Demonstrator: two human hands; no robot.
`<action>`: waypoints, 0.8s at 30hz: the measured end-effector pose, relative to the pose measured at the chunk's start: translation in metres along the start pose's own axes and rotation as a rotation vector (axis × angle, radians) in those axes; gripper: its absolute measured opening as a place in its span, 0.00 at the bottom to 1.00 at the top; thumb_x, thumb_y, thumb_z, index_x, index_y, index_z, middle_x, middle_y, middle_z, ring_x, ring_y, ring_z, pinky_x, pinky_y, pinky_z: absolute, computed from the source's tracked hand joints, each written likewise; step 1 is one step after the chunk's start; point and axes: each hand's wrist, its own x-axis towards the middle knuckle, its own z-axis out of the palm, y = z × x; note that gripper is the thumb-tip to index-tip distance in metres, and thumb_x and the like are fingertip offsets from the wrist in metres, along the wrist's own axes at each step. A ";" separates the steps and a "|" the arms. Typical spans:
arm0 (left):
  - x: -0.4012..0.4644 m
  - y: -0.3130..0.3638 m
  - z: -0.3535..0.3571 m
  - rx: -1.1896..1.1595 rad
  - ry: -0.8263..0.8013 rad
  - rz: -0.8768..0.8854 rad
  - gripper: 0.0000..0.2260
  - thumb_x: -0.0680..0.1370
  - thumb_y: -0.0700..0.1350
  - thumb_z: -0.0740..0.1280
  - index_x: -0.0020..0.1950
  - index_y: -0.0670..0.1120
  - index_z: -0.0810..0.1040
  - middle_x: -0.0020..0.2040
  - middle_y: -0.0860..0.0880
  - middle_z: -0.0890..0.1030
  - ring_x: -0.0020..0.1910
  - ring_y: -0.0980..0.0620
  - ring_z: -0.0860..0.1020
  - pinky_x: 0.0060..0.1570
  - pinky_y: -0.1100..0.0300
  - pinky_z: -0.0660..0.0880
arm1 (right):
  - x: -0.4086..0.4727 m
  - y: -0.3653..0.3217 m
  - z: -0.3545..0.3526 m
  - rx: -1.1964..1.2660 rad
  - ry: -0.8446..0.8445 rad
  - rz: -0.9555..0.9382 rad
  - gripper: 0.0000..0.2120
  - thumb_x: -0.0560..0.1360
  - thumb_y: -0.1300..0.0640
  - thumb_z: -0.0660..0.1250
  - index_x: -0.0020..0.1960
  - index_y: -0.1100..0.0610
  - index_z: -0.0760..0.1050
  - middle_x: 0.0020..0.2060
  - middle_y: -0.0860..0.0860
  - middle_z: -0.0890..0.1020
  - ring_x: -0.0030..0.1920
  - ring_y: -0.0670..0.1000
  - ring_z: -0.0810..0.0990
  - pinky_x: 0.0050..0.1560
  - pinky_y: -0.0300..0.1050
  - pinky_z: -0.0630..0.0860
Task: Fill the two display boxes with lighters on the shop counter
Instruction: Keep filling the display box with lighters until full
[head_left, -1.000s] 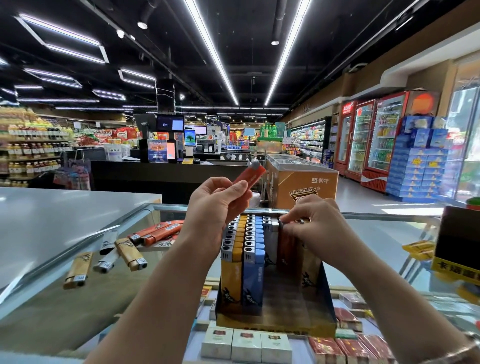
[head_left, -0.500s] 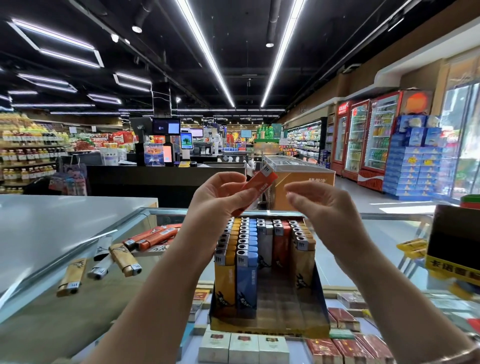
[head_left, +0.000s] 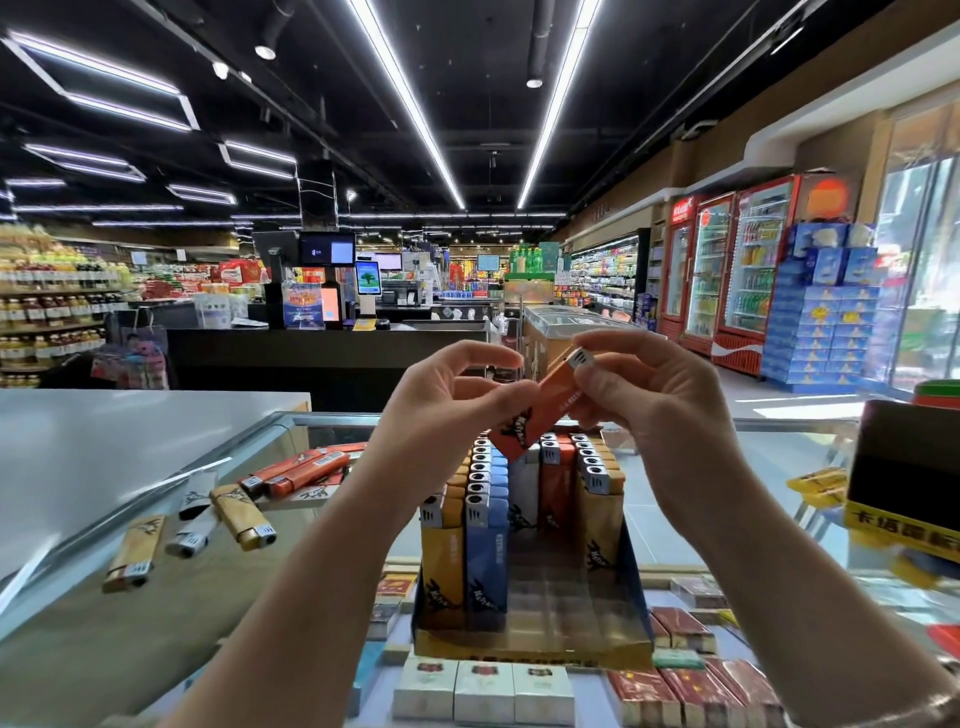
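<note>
Head cam is looking down at both hands, which we're holding up in the middle of the frame with one orange lighter (head_left: 540, 410) between them. Our left hand (head_left: 447, 410) is pinching the lower end of it with thumb and fingertips, and our right hand (head_left: 644, 400) is gripping the upper end, fingers curled round near the silver cap. The lighter is sitting tilted, cap pointing to the upper right, hovering just above the display box (head_left: 636, 587) and not touching it.

Below the hands, the box is standing on the glass counter (head_left: 156, 613) at lower center. It's holding upright rows of lighters: yellow (head_left: 441, 566) on the left, then blue (head_left: 487, 551), white, orange and tan going right. The front part of the right-hand rows is showing bare floor.

Further out to the left of the frame, we're seeing loose lighters (head_left: 244, 514) lying flat on the glass: a tan one at the far left, a white one and a yellow one just beside each other, and a few orange ones behind them. Under the glass, cigarette packs (head_left: 483, 691) are lining the bottom of the frame. A black and yellow box (head_left: 906, 478) is sitting at the right edge, and red drink fridges (head_left: 727, 270) are standing in the upper right.
</note>
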 end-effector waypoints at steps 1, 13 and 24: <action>0.000 -0.001 -0.001 0.042 0.026 -0.003 0.15 0.66 0.52 0.70 0.51 0.52 0.76 0.38 0.51 0.84 0.38 0.59 0.82 0.40 0.67 0.73 | 0.000 0.000 0.000 -0.020 0.037 -0.024 0.10 0.71 0.69 0.66 0.46 0.56 0.79 0.34 0.53 0.84 0.32 0.49 0.81 0.32 0.38 0.78; 0.003 -0.013 -0.008 0.277 -0.222 -0.362 0.15 0.70 0.49 0.72 0.54 0.57 0.74 0.52 0.56 0.76 0.50 0.58 0.76 0.46 0.62 0.73 | 0.000 0.011 -0.001 -0.581 -0.054 -0.113 0.11 0.73 0.67 0.67 0.47 0.52 0.78 0.35 0.49 0.79 0.32 0.40 0.77 0.31 0.30 0.73; 0.003 -0.014 -0.009 0.282 -0.189 -0.377 0.10 0.70 0.46 0.73 0.49 0.56 0.77 0.44 0.54 0.80 0.34 0.65 0.79 0.28 0.73 0.72 | -0.001 0.020 -0.003 -0.934 -0.263 -0.071 0.10 0.72 0.65 0.68 0.47 0.52 0.81 0.40 0.48 0.80 0.42 0.44 0.74 0.40 0.26 0.67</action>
